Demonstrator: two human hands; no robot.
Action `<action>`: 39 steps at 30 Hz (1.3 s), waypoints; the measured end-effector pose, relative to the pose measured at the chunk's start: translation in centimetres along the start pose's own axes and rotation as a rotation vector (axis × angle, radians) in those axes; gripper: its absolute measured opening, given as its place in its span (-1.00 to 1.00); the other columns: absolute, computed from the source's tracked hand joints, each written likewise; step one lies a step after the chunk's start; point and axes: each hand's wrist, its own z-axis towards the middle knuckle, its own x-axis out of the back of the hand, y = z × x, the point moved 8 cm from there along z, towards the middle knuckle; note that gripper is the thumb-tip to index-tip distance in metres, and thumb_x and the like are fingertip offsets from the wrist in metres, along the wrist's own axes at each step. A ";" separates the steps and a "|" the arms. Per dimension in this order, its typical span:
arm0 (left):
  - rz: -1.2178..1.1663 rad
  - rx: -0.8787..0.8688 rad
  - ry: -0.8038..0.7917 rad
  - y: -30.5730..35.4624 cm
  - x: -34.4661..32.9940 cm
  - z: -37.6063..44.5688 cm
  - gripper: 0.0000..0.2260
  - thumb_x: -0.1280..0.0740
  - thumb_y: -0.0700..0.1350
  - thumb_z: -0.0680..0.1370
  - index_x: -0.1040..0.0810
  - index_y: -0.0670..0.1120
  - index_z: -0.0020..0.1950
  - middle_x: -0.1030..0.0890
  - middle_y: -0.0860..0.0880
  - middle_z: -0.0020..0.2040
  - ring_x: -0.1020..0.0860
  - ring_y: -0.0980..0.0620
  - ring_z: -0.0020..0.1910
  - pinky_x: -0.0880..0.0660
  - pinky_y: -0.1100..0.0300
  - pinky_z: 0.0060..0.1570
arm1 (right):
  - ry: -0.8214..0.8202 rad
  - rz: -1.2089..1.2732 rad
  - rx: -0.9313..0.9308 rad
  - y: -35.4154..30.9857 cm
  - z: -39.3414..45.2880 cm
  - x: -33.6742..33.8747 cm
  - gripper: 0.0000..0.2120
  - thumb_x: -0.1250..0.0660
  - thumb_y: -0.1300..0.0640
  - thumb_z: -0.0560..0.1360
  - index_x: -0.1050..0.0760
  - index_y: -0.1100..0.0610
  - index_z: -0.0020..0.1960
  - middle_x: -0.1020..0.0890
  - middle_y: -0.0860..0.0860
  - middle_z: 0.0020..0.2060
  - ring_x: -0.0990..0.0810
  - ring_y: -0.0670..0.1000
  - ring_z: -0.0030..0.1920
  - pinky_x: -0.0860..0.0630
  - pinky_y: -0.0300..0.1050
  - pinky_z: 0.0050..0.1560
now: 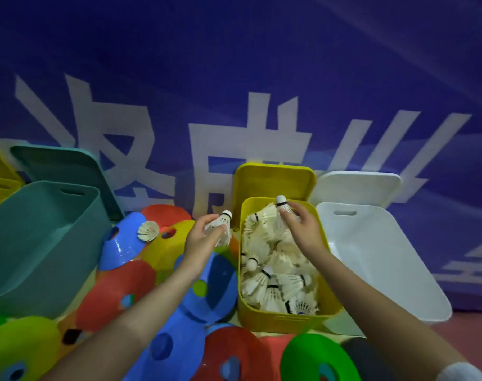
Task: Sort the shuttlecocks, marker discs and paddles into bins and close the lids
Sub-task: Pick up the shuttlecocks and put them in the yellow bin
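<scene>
Three bins sit open along the banner, and only the yellow bin [283, 317] has shuttlecocks so far. Discs [118, 287] cover the floor. Right hand [303, 229] and left hand [204, 240] each pinch one shuttlecock [279, 213] by its feathers, presumably to drop in.

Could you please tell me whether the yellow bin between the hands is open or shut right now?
Open. The yellow bin has its lid standing up behind it, and shuttlecocks show inside.
</scene>
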 end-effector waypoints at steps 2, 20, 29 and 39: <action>0.049 -0.028 -0.048 0.4 -3.0 -0.6 -0.78 -0.34 -0.19 0.53 -0.54 -0.03 0.16 -0.58 0.04 0.01 -0.55 0.11 -0.05 -0.50 0.36 -0.20 | 0.017 -0.066 -0.078 2.4 -0.1 3.0 -0.67 -0.27 -0.11 0.55 -0.51 0.03 0.23 -0.62 -0.02 0.07 -0.57 -0.01 0.07 -0.49 -0.06 0.05; 0.379 -0.078 -0.126 -2.2 -9.4 0.5 -0.66 -0.35 -0.10 0.53 -0.47 0.05 0.30 -0.44 0.08 0.26 -0.36 0.18 0.22 -0.30 0.26 0.16 | -0.161 -0.450 0.034 5.8 5.1 2.1 -0.60 -0.24 -0.02 0.56 -0.37 0.10 0.35 -0.54 0.06 0.21 -0.51 0.10 0.20 -0.42 -0.03 0.10; 0.389 -0.082 -0.096 -2.8 -9.3 1.6 -0.67 -0.35 -0.12 0.53 -0.48 0.06 0.29 -0.45 0.15 0.22 -0.38 0.19 0.23 -0.33 0.36 0.08 | -0.365 -0.985 0.297 8.2 6.9 -0.7 -0.70 -0.15 -0.11 0.57 -0.56 -0.09 0.17 -0.53 0.00 0.06 -0.39 0.08 0.20 -0.24 -0.03 0.24; 0.352 -0.131 -0.110 -2.3 -10.0 2.9 -0.68 -0.35 -0.13 0.54 -0.49 0.07 0.28 -0.45 0.12 0.23 -0.38 0.18 0.24 -0.36 0.31 0.12 | -0.280 -0.788 0.262 8.4 6.8 0.6 -0.58 -0.04 -0.11 0.60 -0.51 0.07 0.26 -0.53 0.05 0.18 -0.40 0.06 0.23 -0.37 -0.04 0.22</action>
